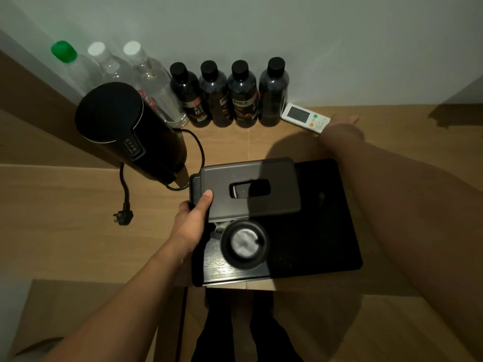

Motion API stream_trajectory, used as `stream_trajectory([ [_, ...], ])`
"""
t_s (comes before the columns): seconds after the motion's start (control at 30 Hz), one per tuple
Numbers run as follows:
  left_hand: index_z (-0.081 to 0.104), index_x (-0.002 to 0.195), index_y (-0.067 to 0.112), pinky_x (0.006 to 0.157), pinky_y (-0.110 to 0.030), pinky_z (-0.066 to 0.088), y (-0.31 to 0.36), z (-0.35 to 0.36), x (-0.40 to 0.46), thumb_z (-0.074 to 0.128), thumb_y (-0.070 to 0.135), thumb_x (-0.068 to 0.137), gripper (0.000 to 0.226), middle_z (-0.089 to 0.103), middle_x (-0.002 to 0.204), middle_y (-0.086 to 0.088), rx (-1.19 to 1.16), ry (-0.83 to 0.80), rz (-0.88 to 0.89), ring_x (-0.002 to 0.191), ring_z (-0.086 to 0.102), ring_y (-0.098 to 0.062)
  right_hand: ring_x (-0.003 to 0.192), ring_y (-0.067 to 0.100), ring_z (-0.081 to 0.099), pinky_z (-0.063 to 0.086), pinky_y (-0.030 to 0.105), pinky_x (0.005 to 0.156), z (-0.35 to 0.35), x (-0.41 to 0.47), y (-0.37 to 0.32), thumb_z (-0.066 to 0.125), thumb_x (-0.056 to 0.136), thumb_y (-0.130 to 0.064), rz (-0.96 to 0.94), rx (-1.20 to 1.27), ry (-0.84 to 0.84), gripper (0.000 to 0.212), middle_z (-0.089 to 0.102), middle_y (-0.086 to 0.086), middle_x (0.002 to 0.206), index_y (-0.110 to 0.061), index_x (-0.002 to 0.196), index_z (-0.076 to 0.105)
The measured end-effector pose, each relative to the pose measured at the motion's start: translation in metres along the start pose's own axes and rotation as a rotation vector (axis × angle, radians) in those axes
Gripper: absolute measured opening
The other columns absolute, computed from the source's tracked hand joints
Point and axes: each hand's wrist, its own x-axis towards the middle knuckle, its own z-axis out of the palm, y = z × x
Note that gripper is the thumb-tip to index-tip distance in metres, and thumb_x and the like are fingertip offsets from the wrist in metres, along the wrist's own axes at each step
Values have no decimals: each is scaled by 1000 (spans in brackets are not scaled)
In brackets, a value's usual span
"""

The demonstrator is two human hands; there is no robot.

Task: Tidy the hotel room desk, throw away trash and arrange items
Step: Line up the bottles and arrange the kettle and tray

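1. Wooden surface (pixel 65 244) meets a pale wall; a black tray (pixel 326 231) lies near its front edge.
2. Left hand (pixel 192 226): forearm extended forward, thumb on top of the grey tissue box (pixel 251 189), grip closed on the box's left end over the tray.
3. Right hand (pixel 342 120): arm stretched to the wall, fingers straight, beside the white remote (pixel 304 117); grip wide, holding nothing.
4. Count: four dark bottles (pixel 241 95), three clear bottles (pixel 154 82), one black kettle (pixel 122 131) with loose cord, one cup (pixel 244 244) on the tray.
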Motion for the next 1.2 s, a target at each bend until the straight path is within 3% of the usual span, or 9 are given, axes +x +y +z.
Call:
stream_trajectory([
  [0.17, 51, 125, 29, 104, -55, 47, 6, 11, 8, 62, 89, 55, 93, 66, 122, -3, 26, -33, -24, 110, 65, -31, 129, 40, 41, 37, 43, 105, 16, 21, 5, 57, 91, -20, -14, 138, 236, 55, 24, 14, 153, -16, 141, 33],
  [0.37, 52, 117, 26, 98, -51, 52, 8, 14, 15, 63, 64, 88, 50, 69, 112, -7, -30, -25, -5, 100, 69, -30, 114, 35, 49, 43, 39, 100, 30, 31, 0, 64, 82, -14, 20, 416, 428, 68, 36, 15, 139, -19, 141, 31],
  [0.57, 52, 121, 22, 76, -37, 53, 13, 19, 16, 62, 57, 92, 47, 69, 109, -7, -61, -26, 6, 96, 70, -28, 144, 32, 18, 21, 27, 116, 30, 26, -4, 56, 82, 0, -79, 583, 356, 80, 4, 13, 161, -25, 150, 23],
  [0.63, 53, 124, 21, 78, -38, 53, 14, 19, 15, 63, 59, 91, 51, 70, 111, -8, -63, -34, 5, 97, 70, -28, 147, 29, 16, 25, 30, 118, 25, 18, 5, 50, 79, 3, -104, 661, 320, 82, 0, 11, 163, -27, 150, 22],
  [0.73, 54, 127, 21, 89, -45, 55, 18, 19, 16, 67, 63, 86, 60, 71, 113, -8, -77, -26, 11, 99, 71, -29, 140, 30, 33, 36, 42, 114, 15, -13, 25, 52, 78, -12, -39, 778, 285, 78, 25, 13, 156, -17, 151, 26],
  [0.87, 50, 126, 23, 98, -51, 52, 29, 24, 14, 71, 64, 80, 65, 70, 116, -8, -114, -6, 14, 103, 70, -31, 143, 37, 26, 26, 48, 115, 35, -72, 52, 41, 96, -43, 214, 605, 99, 69, 23, 18, 158, -8, 153, 23],
  [0.93, 45, 135, 23, 104, -53, 48, 36, 27, 11, 73, 73, 65, 91, 66, 123, -8, -116, 29, 4, 110, 66, -32, 144, 38, 23, 23, 50, 117, 53, -98, 62, 35, 98, -51, 249, 566, 48, 72, 20, 19, 159, -5, 152, 24],
  [1.0, 40, 140, 20, 107, -54, 44, 38, 28, 11, 71, 82, 46, 117, 63, 127, -8, -125, 76, -16, 115, 62, -33, 145, 37, 21, 22, 50, 116, 65, -113, 68, 32, 101, -53, 306, 564, 33, 71, 20, 19, 159, -4, 152, 26],
  [1.2, 44, 143, 30, 105, -55, 44, 32, 28, 52, 69, 99, 30, 134, 54, 138, -6, -125, 67, -74, 121, 58, -33, 145, 35, 18, 20, 48, 115, 52, -102, 57, 29, 101, -46, 322, 651, 5, 65, 18, 18, 159, -4, 151, 28],
])
